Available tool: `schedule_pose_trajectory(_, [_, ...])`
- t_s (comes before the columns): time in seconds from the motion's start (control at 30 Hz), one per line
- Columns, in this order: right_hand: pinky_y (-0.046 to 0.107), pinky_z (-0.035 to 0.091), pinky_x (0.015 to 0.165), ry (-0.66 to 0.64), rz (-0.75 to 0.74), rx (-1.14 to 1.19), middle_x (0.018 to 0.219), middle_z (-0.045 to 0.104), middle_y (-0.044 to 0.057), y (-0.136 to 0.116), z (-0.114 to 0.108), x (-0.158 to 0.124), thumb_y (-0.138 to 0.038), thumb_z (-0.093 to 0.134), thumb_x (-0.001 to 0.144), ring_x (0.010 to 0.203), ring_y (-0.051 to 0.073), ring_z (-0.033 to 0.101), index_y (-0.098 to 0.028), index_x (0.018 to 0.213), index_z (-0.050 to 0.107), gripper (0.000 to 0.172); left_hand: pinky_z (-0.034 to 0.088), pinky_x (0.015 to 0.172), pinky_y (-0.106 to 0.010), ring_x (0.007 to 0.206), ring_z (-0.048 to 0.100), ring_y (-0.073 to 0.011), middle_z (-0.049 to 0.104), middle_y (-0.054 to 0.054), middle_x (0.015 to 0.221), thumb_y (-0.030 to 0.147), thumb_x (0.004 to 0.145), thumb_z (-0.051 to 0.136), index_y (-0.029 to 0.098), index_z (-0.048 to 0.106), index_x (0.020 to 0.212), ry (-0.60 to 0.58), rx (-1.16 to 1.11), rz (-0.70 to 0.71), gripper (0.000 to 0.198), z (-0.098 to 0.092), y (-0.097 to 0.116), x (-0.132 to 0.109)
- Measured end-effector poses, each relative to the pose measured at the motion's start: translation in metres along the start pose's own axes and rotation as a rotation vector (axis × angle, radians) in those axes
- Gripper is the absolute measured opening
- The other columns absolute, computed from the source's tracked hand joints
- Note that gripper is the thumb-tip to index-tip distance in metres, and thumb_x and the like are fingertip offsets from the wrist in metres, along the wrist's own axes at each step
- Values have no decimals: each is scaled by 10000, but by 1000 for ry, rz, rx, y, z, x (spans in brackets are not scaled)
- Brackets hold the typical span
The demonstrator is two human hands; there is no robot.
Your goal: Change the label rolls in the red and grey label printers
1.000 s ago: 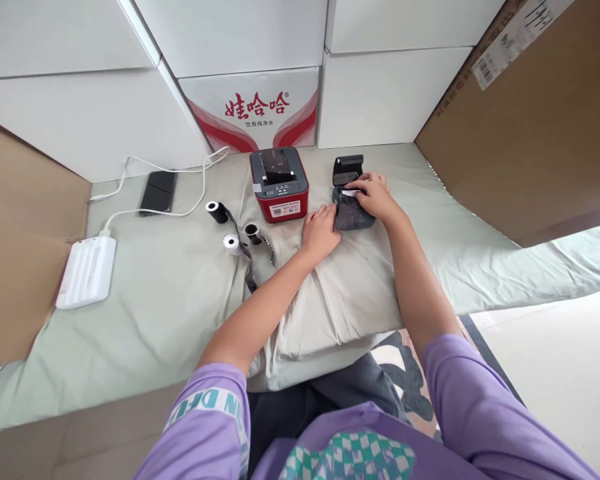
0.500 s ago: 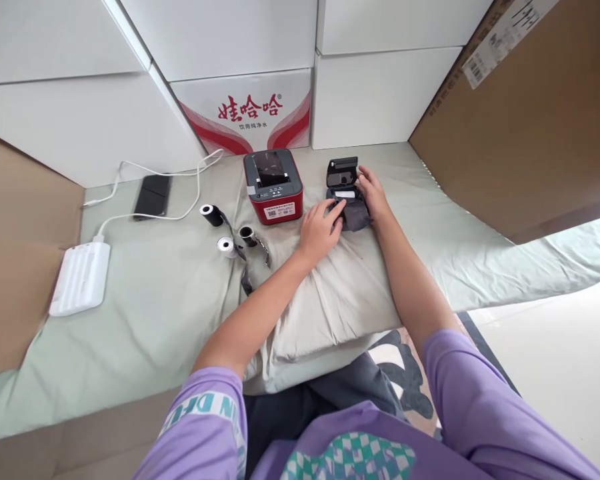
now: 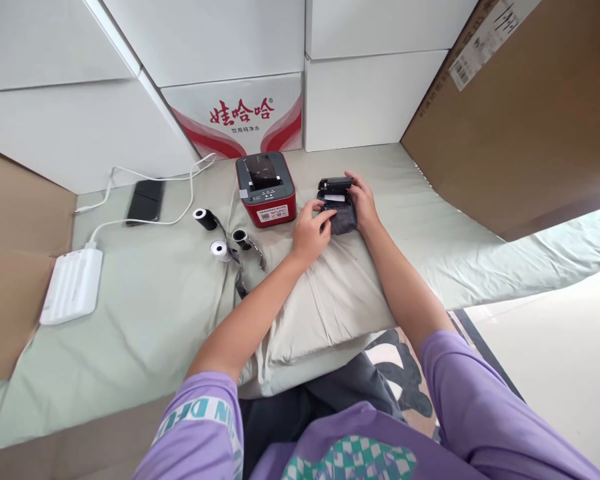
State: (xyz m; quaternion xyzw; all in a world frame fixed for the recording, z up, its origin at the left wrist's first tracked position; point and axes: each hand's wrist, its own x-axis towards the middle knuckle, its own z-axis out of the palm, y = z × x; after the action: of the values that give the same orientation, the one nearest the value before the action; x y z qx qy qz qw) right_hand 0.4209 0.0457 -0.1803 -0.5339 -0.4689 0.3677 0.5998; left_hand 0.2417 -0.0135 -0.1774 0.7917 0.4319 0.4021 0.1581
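A small black portable printer (image 3: 336,182) lies on the cloth with its lid tilted up. A white roll (image 3: 335,198) shows inside it, and a dark crinkled strip of film (image 3: 343,219) hangs out over its front. My left hand (image 3: 311,230) is at the printer's left side, its fingers bent and pressing the strip down. My right hand (image 3: 363,203) wraps the right side, fingertips on the lid's corner. To the left stands a red and dark grey printer (image 3: 267,187). Near it lie a black roll (image 3: 205,219), a white-ended roll (image 3: 220,251) and another black roll (image 3: 241,239) with strips trailing.
A black phone (image 3: 146,201) and a white power bank (image 3: 73,285) with a white cable (image 3: 140,221) lie at the left. White cartons (image 3: 375,100) stack along the back. A brown cardboard box (image 3: 520,120) rises at the right, another brown panel (image 3: 20,267) at the left.
The small printer's lid has swung down toward its body, my right fingers moving with it. My left fingers have drawn back slightly on the strip. The whole view has shifted a little.
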Motion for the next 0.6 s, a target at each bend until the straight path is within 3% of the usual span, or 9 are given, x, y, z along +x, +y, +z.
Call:
schedule_pose_trajectory(0.23, [470, 512, 1133, -115, -15, 27, 1266, 719, 109, -6, -6, -2, -635, 452, 818, 1308, 308, 622, -222, 1178, 667, 589, 539, 1097, -324, 1234, 657, -197, 629, -116, 1355, 75, 952, 477, 191, 770, 1097, 10, -49, -48, 347, -2, 0, -1])
schedule_pose_trajectory(0.37, [474, 531, 1095, -142, 52, -70, 1281, 737, 109, -8, -20, 4, -524, 531, 806, 1275, 306, 630, -215, 1128, 711, 481, 579, 996, -285, 1162, 678, -180, 638, -116, 1340, 111, 988, 438, 206, 670, 1249, 36, -105, -165, 363, -3, 0, 1])
schedule_pose_trajectory(0.43, [475, 569, 1002, -126, 61, -185, 1222, 746, 101, -9, -28, 7, -418, 637, 746, 1136, 295, 670, -223, 1187, 711, 488, 577, 995, -281, 1093, 692, -168, 637, -119, 1345, 162, 1024, 434, 205, 628, 1355, 24, -125, -181, 386, -2, -1, 2])
schedule_pose_trajectory(0.5, [456, 597, 843, -152, 111, -265, 973, 744, 79, -10, -34, 7, -387, 689, 744, 860, 253, 677, -217, 1228, 712, 513, 557, 1043, -287, 1133, 687, -171, 627, -113, 1376, 189, 1046, 422, 223, 612, 1432, -3, -116, -178, 431, -1, -3, 4])
schedule_pose_trajectory(0.6, [390, 539, 593, -240, 214, -218, 570, 543, -26, -12, -39, 4, -414, 710, 806, 506, 168, 493, -197, 1240, 724, 485, 530, 1099, -301, 1253, 654, -189, 623, -84, 1404, 166, 1042, 397, 282, 621, 1477, -53, -72, -189, 503, 1, -5, 5])
